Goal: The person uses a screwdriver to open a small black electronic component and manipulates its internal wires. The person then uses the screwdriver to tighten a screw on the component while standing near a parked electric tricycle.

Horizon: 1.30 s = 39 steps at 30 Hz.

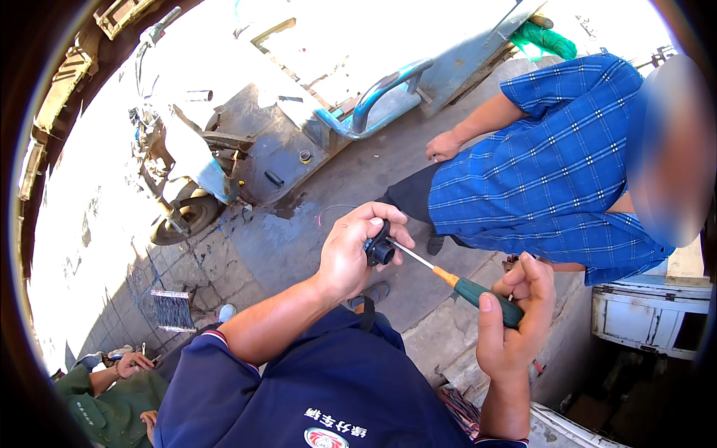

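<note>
My left hand (349, 250) is closed around a small black round part (381, 251) with a short hollow tube sticking out toward me. What the part belongs to cannot be told. In my right hand (515, 317) is a screwdriver (472, 290) with a green and orange handle, gripped near the end of the handle between thumb and fingers. Its thin metal shaft slants up to the left, and the tip reaches the black part beside my left fingers. The exact spot where the tip meets the part is hidden.
A worn blue three-wheeled cart (299, 149) with a bent blue rail stands ahead on the left. Close on the right is a person in a blue checked shirt (538, 172). Another person in a green top (112, 411) sits at lower left. A white metal cabinet (635, 321) is at right.
</note>
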Tool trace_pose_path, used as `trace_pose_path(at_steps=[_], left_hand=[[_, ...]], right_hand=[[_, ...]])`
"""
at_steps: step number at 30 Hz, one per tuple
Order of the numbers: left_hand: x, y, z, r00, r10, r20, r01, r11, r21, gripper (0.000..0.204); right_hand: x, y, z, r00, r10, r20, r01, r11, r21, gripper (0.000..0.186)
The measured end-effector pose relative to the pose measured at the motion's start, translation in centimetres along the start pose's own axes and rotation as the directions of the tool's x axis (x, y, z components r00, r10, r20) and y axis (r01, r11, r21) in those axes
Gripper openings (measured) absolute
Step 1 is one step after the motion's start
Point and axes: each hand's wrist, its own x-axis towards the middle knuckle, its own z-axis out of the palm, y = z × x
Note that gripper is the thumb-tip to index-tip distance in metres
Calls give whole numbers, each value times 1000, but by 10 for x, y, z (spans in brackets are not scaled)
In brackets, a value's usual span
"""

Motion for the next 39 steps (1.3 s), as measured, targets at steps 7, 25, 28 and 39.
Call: trace_pose_path(at_steps=[7,25,28,39], left_hand=[[-3,-5,-2,1000,-7,-10,7,999,-50,30],[-10,9,1,999,34,20,-34,999,31,31],[-11,10,0,998,53,30,-55,996,69,31],[-9,13,-5,998,37,48,-41,996,75,31]], right_hand=[[16,-10,-7,994,-46,94,59,988,-141,54],[8,-15,-14,963,210,169,-207,978,-39,45],[8,-14,-23,913,274,303,-217,953,-210,32],[15,-13,-14,961,-61,271,95,989,-116,31]])
